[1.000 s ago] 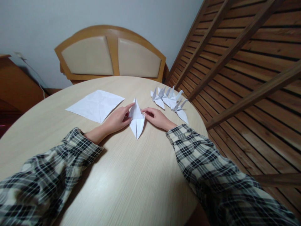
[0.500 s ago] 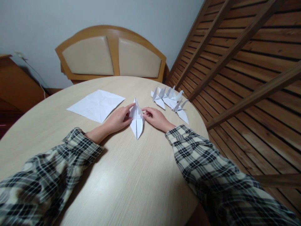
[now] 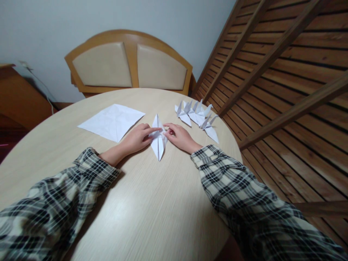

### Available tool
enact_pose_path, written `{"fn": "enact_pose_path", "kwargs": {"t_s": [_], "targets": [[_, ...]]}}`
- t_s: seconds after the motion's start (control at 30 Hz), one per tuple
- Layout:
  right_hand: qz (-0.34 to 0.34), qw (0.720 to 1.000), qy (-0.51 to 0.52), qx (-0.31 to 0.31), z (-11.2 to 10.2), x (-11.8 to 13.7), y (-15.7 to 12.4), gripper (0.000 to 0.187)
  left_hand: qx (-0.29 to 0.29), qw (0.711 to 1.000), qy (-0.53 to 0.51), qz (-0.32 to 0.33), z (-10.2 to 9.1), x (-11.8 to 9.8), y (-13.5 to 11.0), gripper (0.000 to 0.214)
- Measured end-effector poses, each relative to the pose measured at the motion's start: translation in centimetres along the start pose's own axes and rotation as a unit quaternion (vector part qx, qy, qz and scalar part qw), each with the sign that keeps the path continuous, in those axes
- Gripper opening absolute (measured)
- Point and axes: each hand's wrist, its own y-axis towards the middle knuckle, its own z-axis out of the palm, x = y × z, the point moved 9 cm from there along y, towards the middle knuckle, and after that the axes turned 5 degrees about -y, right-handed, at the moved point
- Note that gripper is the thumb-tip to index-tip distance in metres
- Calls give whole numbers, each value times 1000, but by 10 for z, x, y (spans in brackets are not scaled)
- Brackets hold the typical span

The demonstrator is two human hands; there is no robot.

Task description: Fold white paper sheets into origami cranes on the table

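A white sheet of paper folded into a long diamond (image 3: pixel 158 146) lies on the table between my hands, with a crease down its near half. My left hand (image 3: pixel 137 138) is at its left edge. Its index finger stretches across the middle of the folded paper, while the thumb touches the left corner and the other fingers curl under. On the right edge, my right hand (image 3: pixel 179 137) pinches the paper between thumb and fingers. The fold under the fingertips is partly hidden.
A flat, creased white paper sheet (image 3: pixel 115 121) lies to the left. Several folded paper cranes (image 3: pixel 185 117) stand at the back right of the round wooden table (image 3: pixel 152 203). Behind it is a padded headboard (image 3: pixel 130 69); wooden slats (image 3: pixel 285 79) rise on the right.
My left index finger has moved from the upper left edge onto the middle of the folded paper. The raised upper flap now lies lower and flatter. My right hand has barely moved.
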Motion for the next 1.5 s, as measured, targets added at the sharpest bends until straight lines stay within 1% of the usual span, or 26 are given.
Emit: {"fn": "enact_pose_path", "kwargs": {"t_s": [0.27, 0.37, 0.47, 0.6, 0.73, 1.07, 1.27, 1.5], "targets": [[-16, 999, -35, 6, 3, -3, -1, 35, -3, 1000, -6, 7, 0, -1, 0, 36], [-19, 999, -39, 8, 4, -3, -1, 34, -6, 1000, -5, 9, 0, -1, 0, 34], [-21, 999, -40, 14, 4, -2, -1, 30, -4, 1000, -4, 15, 1, -1, 0, 32], [-27, 999, -44, 17, 3, 2, -2, 17, -2, 1000, 2, 16, 1, 0, 0, 30], [-14, 999, -42, 27, 4, 0, -2, 9, 5, 1000, 3, 13, 2, -1, 0, 30], [-27, 997, -61, 49, 8, 2, -3, 17, 6, 1000, 26, -1, 2, 2, 1, 31], [-24, 997, -60, 46, 8, 1, -3, 16, -7, 998, 64, -11, -1, 1, 0, 33], [-27, 997, -59, 38, 6, 3, -4, 15, -13, 990, 141, -3, -5, -6, 2, 31]]}}
